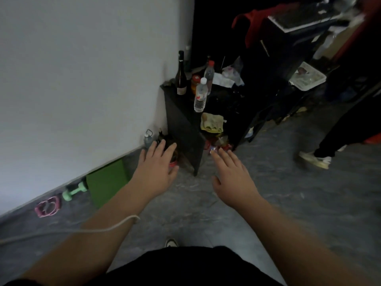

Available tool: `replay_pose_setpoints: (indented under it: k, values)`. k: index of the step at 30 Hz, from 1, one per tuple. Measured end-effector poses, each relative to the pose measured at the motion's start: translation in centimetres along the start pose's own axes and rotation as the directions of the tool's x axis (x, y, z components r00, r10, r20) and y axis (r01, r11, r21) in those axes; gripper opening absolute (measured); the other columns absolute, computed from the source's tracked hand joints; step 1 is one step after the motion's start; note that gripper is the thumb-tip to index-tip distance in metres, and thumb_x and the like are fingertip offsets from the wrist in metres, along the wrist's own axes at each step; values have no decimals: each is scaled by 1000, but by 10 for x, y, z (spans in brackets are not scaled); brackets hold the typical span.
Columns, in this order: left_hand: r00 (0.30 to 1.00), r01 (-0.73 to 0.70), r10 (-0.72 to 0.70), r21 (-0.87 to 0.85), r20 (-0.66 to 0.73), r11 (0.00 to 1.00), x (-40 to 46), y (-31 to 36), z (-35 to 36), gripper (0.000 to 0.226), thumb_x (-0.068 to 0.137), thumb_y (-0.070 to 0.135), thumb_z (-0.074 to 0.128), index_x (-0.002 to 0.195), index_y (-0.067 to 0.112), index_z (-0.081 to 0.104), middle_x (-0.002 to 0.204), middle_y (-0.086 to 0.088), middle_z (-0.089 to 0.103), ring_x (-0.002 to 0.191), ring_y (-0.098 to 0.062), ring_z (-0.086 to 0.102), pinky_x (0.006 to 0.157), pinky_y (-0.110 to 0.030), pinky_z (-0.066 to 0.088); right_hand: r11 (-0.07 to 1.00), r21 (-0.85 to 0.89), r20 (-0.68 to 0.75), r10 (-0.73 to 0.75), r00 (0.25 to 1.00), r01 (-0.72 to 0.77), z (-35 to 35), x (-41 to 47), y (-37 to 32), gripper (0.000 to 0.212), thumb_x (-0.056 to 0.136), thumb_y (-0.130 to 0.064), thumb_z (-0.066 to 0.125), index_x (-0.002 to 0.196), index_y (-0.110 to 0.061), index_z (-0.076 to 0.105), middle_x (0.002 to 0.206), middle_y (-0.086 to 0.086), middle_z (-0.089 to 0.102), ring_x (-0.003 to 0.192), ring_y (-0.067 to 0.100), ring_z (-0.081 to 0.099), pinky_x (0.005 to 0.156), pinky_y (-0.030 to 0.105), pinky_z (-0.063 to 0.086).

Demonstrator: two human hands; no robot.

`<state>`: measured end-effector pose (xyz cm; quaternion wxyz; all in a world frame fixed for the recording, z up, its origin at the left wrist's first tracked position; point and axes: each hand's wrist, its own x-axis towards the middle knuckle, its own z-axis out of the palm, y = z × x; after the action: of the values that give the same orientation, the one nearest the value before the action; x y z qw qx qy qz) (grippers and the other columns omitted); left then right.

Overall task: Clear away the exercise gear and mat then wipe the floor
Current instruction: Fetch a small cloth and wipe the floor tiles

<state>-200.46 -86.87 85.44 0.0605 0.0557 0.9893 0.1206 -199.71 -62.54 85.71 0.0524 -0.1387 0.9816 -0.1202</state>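
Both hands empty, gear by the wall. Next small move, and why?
Probably reach the right hand to the yellowish cloth on the black cabinet. The folded green mat, green dumbbell and pink gripper already lie along the wall, so wiping seems next. The left hand is open too.
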Motion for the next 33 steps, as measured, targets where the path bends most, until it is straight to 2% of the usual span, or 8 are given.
replay_pose_setpoints:
  k: [10,14,16,19,22,26,30,33]
  values:
    - [984,35,-30,-26,174,999,227,16,69,68,98,45,42,155,31,8,165,-6,9,151,-29,5,120,-55,14,999,4,124,46,991,-46,49,218,119,68,92,-29,47,153,-21,18,160,6,19,149,27,11,118,51,20]
    - [941,172,-112,-167,319,971,309,23,118,66,98,38,43,155,24,13,163,-10,17,150,-31,13,119,-53,21,998,49,212,36,977,-48,87,308,165,71,92,-30,50,153,-16,17,161,11,18,148,31,13,119,50,20]
    - [932,220,-125,-257,340,941,345,29,142,67,96,33,48,154,18,19,159,-12,26,147,-31,21,118,-49,25,997,63,255,30,967,-47,110,346,184,74,92,-34,52,154,-15,16,160,12,19,148,32,14,119,48,20]
    - [924,313,-178,-403,338,860,396,43,164,52,94,19,55,143,15,42,144,-12,48,134,-29,42,110,-45,38,999,54,303,-23,953,7,145,391,205,80,93,-41,53,155,-12,11,161,13,19,149,32,13,120,47,20]
    - [909,406,-282,-495,307,769,431,50,183,30,93,20,59,122,13,58,119,-8,62,110,-24,59,90,-35,48,996,72,348,-69,935,47,172,410,217,83,91,-42,57,154,-8,16,160,15,21,149,31,15,119,47,22]
    - [747,656,-530,-569,400,496,448,54,203,43,90,31,67,127,16,51,105,5,60,84,-9,56,66,-20,43,989,104,330,-138,934,110,186,407,222,82,86,-29,66,152,-4,23,157,18,28,147,32,21,119,47,25]
    - [631,763,-604,-530,487,370,465,54,204,42,88,25,66,127,16,55,105,0,65,90,-16,62,71,-28,50,985,129,316,-152,937,116,190,404,227,86,86,-30,65,153,-7,18,158,16,24,148,30,17,118,47,26]
    - [614,774,-573,-556,543,302,465,52,195,37,85,20,66,122,16,63,103,0,65,92,-17,64,78,-32,56,979,177,301,-152,941,101,181,400,226,88,87,-34,65,154,-9,14,159,15,22,149,28,16,119,46,26]
